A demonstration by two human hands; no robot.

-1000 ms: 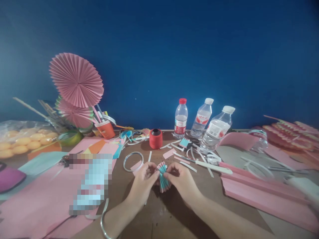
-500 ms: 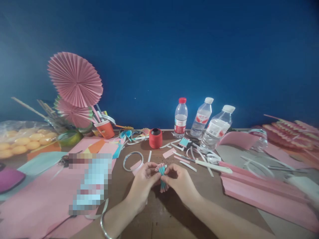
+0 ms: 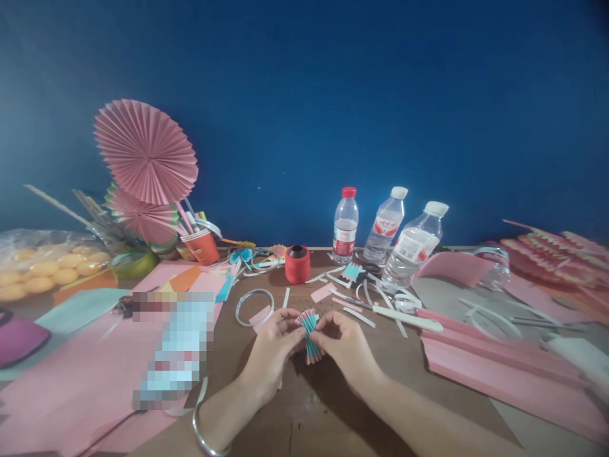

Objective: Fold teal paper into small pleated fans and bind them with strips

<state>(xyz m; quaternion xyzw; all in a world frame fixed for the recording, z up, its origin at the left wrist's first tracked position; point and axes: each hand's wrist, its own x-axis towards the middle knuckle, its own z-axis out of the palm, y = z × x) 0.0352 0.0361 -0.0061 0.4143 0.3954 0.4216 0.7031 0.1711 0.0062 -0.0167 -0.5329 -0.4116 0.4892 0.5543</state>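
Note:
A small pleated paper fan (image 3: pixel 310 336), pink at its ends and blue in the middle, is held upright between my two hands above the brown table. My left hand (image 3: pixel 273 343) pinches its left side between thumb and fingers. From the other side my right hand (image 3: pixel 345 346) grips the same folded paper, thumb and index finger near its middle. Just beyond my left hand lie a silver ring (image 3: pixel 255 309) and a scrap of pink paper. A bangle circles my left wrist.
A red tape-like roll (image 3: pixel 297 264) stands ahead; three bottles (image 3: pixel 346 228) are behind it to the right. A white-handled knife (image 3: pixel 409 318) lies among paper strips. Pink paper (image 3: pixel 71 393) covers the left side, below large pleated fans (image 3: pixel 145 152) and an orange cup (image 3: pixel 202 247).
The pleated paper has turned slightly in my fingers and spread a little, showing more of its blue middle. My hands stay in nearly the same place.

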